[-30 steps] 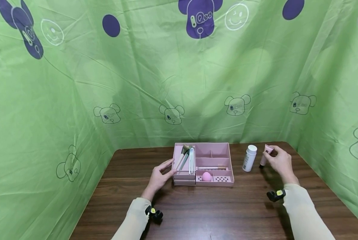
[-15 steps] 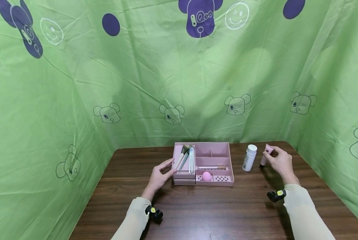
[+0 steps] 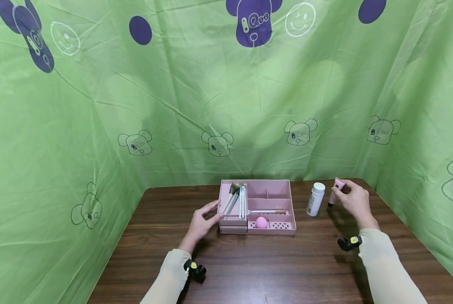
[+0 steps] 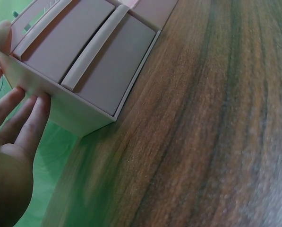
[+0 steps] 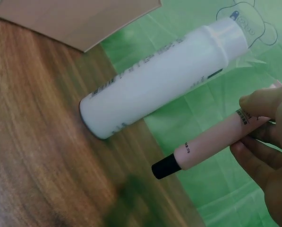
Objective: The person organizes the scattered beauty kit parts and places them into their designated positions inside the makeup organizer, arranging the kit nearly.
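Observation:
My right hand pinches a pink squeeze tube by its flat upper end between thumb and fingers. The tube's black cap points down, and in the right wrist view it looks held above the table. A white bottle with a white lid stands upright just left of the tube. My left hand rests against the left side of a pink desk organizer. In the left wrist view, its fairly straight fingers touch the side wall near two stacked drawers, with the thumb at the corner.
Several makeup brushes lie in the organizer's left top tray. A slim pen-like stick lies in the middle compartment and a pink round sponge in a front one. Green printed curtain surrounds the wooden table.
My right hand has risen slightly and moved a little away from me, carrying the pink tube up with it. The left hand, the organizer and the white bottle have stayed in place.

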Motion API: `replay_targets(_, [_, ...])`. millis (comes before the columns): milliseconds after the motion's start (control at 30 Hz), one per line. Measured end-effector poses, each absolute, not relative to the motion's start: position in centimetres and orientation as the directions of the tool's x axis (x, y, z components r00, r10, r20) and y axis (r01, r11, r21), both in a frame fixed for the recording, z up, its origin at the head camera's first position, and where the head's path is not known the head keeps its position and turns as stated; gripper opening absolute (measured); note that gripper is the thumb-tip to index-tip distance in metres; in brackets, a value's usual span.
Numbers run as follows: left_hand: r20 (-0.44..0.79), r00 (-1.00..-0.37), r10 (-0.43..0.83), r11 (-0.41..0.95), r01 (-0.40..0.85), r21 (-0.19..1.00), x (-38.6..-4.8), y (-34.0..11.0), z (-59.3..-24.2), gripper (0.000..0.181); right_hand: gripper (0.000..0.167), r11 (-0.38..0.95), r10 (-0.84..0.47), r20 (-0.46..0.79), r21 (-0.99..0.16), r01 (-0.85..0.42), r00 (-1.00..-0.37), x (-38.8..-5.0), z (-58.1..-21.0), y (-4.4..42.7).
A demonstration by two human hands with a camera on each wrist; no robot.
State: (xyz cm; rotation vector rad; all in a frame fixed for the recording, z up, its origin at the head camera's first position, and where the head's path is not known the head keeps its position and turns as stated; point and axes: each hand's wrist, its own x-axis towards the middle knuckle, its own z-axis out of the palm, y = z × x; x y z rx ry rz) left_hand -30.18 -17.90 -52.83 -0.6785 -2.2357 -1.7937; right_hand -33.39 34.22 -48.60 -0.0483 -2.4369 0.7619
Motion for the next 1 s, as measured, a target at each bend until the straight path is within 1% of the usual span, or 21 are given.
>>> replay_targets(100, [0.421,-0.876,0.237,0.204,0.469,0.86,-29.3,-17.8,-51.4,0.051,0.038,0.832,0.192,0.531,-0.534,-0.15,-0.825,-33.4,-48.1,33.9])
replay_targets(200, [0.425,-0.874,0.235,0.228,0.474,0.85,-29.2,-17.8,-51.2,0.05,0.038,0.828,0.187,0.537,-0.536,-0.162,-0.823,-33.4,-47.7,33.6])
replay_targets(267, [0.423,-0.874,0.238,0.214,0.472,0.855,-29.3,-17.8,-51.3,0.05,0.038,0.828,0.186,0.542,-0.536,-0.166,-0.819,-33.5,-47.5,33.4])
replay_targets(500, [0.424,-0.878,0.222,0.158,0.462,0.873,-31.0,-18.0,-54.1,0.05,0.039,0.82,0.19,0.551,-0.544,-0.177,-0.813,-33.5,-46.4,32.7])
replay_targets(567, [0.431,-0.877,0.214,0.153,0.465,0.872,-31.1,-18.0,-54.3,0.05,0.039,0.817,0.188,0.556,-0.546,-0.185,-0.81,-33.6,-46.1,32.4])
replay_targets(667, [0.441,-0.874,0.202,0.16,0.474,0.866,-31.2,-18.1,-54.5,0.049,0.038,0.812,0.181,0.569,-0.547,-0.205,-0.802,-33.8,-45.8,32.0])
replay_targets(867, [0.454,-0.872,0.185,0.217,0.487,0.846,-31.2,-18.1,-54.6,0.049,0.035,0.796,0.176,0.59,-0.557,-0.238,-0.788,-34.3,-45.4,31.1])
replay_targets(1000, [0.464,-0.867,0.181,0.22,0.495,0.84,-31.3,-18.1,-54.6,0.049,0.035,0.791,0.17,0.603,-0.555,-0.256,-0.779,-34.6,-45.1,30.4])
